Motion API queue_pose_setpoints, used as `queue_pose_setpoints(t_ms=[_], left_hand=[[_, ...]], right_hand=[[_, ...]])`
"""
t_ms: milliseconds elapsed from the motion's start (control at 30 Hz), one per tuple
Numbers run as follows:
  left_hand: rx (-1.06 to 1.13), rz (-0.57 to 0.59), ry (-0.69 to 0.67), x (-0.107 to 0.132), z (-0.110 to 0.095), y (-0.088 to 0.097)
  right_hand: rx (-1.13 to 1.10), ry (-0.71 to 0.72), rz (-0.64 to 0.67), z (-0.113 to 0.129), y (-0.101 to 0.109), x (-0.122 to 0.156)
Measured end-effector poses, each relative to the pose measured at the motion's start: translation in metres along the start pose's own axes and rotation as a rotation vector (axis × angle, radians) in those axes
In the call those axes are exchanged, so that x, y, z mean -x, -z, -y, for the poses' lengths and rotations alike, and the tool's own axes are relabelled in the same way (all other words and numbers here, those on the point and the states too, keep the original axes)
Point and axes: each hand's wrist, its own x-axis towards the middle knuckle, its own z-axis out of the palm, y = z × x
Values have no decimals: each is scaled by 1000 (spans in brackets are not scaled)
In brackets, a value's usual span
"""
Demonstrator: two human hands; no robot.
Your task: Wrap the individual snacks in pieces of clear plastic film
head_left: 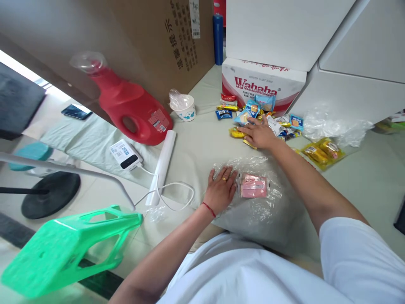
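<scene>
Remotely, I read "Wahaha" and "PURIFIED" on the white-and-red cardboard carton [264, 84], behind a pile of shiny, blue-and-yellow wrapped snacks [248, 112] touched by my right hand [259, 133], fingers spread. My left hand [221, 188] lies open on crinkled clear plastic [253, 164], beside a pink packet [254, 188].

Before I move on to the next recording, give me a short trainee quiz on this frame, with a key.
1. Which hand is at the pile of snacks?
2. True or false: the red bracelet is on the left wrist.
3. What colour is the small packet beside the left hand?
A) green
B) pink
C) black

Key: 1. the right hand; 2. true; 3. B.
</scene>
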Motion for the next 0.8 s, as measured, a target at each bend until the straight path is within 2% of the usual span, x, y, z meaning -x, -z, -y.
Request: queue_pose_setpoints(t_ms=[133, 233, 300, 367, 433, 500, 600, 800], left_hand=[[19, -7, 3, 0, 1, 0], [47, -22, 33, -2, 7, -2], [57, -31, 46, -4, 11, -3], [52, -34, 42, -7, 15, -5], [30, -27, 27, -9, 16, -6], [4, -17, 14, -11, 16, -7], [-21, -11, 9, -13, 14, -6], [-27, -22, 17, -11, 10, -6]], right_hand=[[-68, -43, -67, 10, 27, 30], [-188, -185, -146, 30, 49, 79], [-256, -246, -139, 49, 54, 119], [-279, -162, -85, 71, 47, 152], [-230, -22, -15, 92, 34, 172], [-119, 61, 52, 109, 20, 179], [13, 49, 116, 120, 9, 174], [-104, -116, 93, 105, 13, 168]])
